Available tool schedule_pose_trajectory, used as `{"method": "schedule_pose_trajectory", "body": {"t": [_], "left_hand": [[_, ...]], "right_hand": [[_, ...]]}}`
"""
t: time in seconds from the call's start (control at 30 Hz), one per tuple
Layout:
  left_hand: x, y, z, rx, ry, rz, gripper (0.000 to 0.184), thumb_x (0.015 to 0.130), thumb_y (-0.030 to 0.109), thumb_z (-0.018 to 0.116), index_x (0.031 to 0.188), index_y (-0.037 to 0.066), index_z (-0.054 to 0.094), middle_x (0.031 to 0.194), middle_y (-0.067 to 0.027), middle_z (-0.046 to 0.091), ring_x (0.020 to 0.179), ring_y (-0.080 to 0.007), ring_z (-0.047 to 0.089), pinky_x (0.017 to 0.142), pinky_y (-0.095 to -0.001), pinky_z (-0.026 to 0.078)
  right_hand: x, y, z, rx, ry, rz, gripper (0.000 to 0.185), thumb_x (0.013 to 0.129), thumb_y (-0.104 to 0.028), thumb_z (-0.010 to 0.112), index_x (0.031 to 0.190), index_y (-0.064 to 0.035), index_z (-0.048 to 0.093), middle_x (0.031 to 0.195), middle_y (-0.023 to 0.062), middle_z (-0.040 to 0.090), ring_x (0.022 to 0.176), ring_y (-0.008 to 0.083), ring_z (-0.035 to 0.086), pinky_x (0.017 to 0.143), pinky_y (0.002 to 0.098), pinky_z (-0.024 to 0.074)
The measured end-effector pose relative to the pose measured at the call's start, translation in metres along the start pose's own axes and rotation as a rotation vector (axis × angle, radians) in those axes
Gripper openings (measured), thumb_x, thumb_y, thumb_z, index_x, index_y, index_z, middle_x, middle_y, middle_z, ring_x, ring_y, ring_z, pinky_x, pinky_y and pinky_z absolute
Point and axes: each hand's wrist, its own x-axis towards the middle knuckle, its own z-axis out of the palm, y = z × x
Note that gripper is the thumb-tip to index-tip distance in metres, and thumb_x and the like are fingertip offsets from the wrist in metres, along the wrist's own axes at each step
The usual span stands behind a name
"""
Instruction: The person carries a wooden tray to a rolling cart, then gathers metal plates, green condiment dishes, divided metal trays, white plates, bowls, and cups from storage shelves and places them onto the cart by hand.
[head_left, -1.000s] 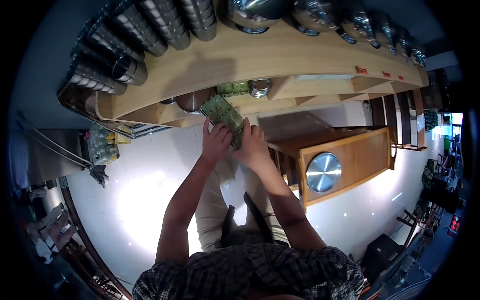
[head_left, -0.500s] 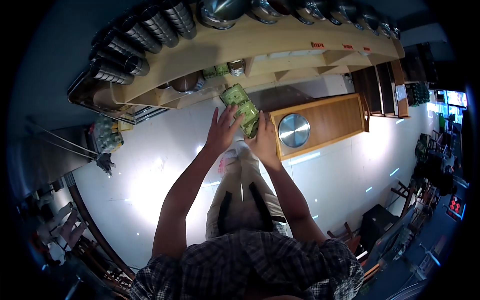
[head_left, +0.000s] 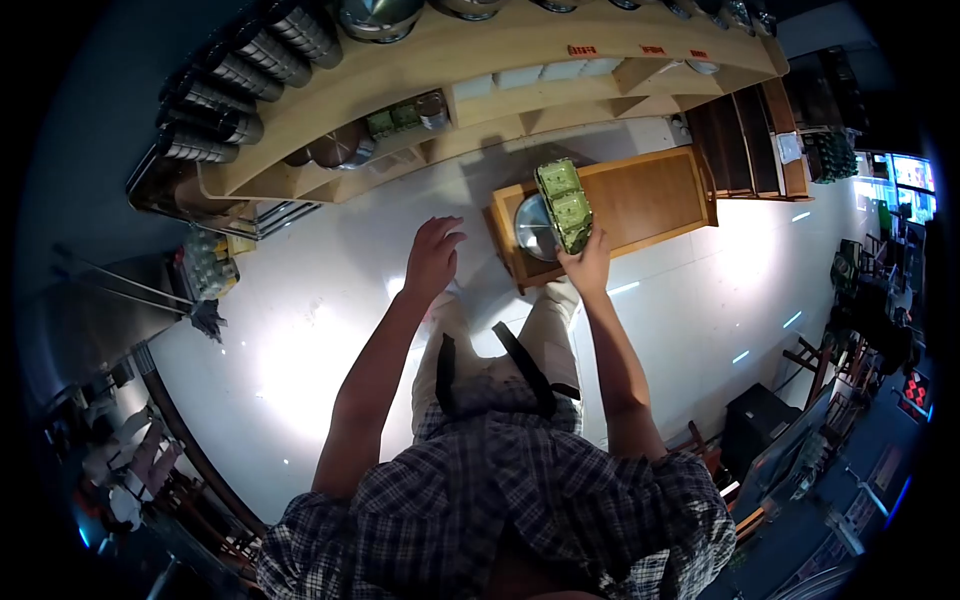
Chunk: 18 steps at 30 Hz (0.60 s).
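My right hand (head_left: 588,264) grips the lower end of a long green sectioned dish (head_left: 566,205), which has square compartments and a dark rim. The dish is held above a wooden tray (head_left: 650,195) and covers part of a round shiny metal plate (head_left: 533,226) at the tray's left end. My left hand (head_left: 435,258) hangs apart from the dish, to the left of the tray, with nothing in it and its fingers loosely bent and apart.
A wooden shelf unit (head_left: 420,75) runs along the far side, with stacked dark metal cups (head_left: 270,60) and steel bowls on top. Similar green dishes (head_left: 392,120) and a metal cup sit in a lower compartment. A dark wooden rack (head_left: 745,140) stands at the right.
My left hand has let go of the green dish and drawn left. My right hand has carried the dish right, over the wooden tray and the metal plate. The view has shifted.
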Motion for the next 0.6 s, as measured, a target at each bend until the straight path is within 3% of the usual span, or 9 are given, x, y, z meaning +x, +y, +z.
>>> {"method": "schedule_pose_trajectory", "body": {"t": [0.17,0.3,0.33,0.4,0.5,0.6], "left_hand": [[0.062,0.064,0.093,-0.053,0.09,-0.063,0.024,0.071,-0.007,0.055,0.09,0.004,0.062,0.112,-0.0103,0.059,0.108,-0.0292,0.054,0.095,-0.042,0.044],[0.102,0.105,0.201,-0.386,0.12,-0.285,0.035,0.072,-0.008,0.051,0.105,0.0,0.058,0.108,-0.0178,0.058,0.104,-0.0387,0.054,0.091,-0.0425,0.046],[0.108,0.119,0.223,-0.389,0.14,-0.3,0.038,0.075,-0.007,0.052,0.112,0.001,0.056,0.111,-0.0203,0.057,0.108,-0.0361,0.054,0.09,-0.0413,0.046],[0.115,0.144,0.268,-0.665,0.027,-0.67,0.045,0.079,-0.003,0.054,0.123,0.001,0.05,0.119,-0.0222,0.054,0.115,-0.0332,0.053,0.093,-0.0389,0.045],[0.118,0.173,0.315,-0.764,-0.071,-0.884,0.05,0.082,0.001,0.055,0.131,0.002,0.043,0.127,-0.0213,0.05,0.119,-0.0326,0.05,0.098,-0.0378,0.042],[0.107,0.162,0.38,-0.787,0.072,-0.877,0.051,0.085,0.004,0.054,0.133,0.001,0.04,0.129,-0.0223,0.049,0.121,-0.0356,0.048,0.103,-0.0386,0.038]], "right_hand": [[0.045,0.111,-0.046,-0.158,-0.158,-0.082,0.093,0.061,-0.022,0.079,0.138,-0.0016,0.032,0.11,0.0245,0.051,0.102,0.0413,0.051,0.089,0.0469,0.0425],[0.08,0.189,-0.047,-0.125,-0.122,-0.239,0.086,0.063,-0.025,0.077,0.135,-0.0024,0.036,0.112,0.0259,0.05,0.103,0.0417,0.05,0.091,0.0493,0.0417],[0.083,0.202,-0.046,-0.13,-0.145,-0.253,0.086,0.063,-0.025,0.077,0.135,-0.0024,0.036,0.112,0.0259,0.05,0.103,0.0417,0.05,0.091,0.0493,0.0417],[0.092,0.218,-0.035,-0.211,-0.153,-0.178,0.083,0.064,-0.027,0.077,0.133,-0.0021,0.039,0.109,0.025,0.051,0.1,0.0416,0.052,0.088,0.0485,0.0436],[0.088,0.218,-0.026,-0.204,-0.165,-0.033,0.081,0.067,-0.028,0.075,0.134,-0.0043,0.037,0.108,0.024,0.052,0.096,0.0422,0.052,0.085,0.0491,0.0444],[0.084,0.222,-0.01,-0.191,-0.199,0.024,0.087,0.066,-0.031,0.075,0.138,-0.0071,0.032,0.107,0.0231,0.051,0.098,0.0415,0.051,0.085,0.0502,0.0435]]}}
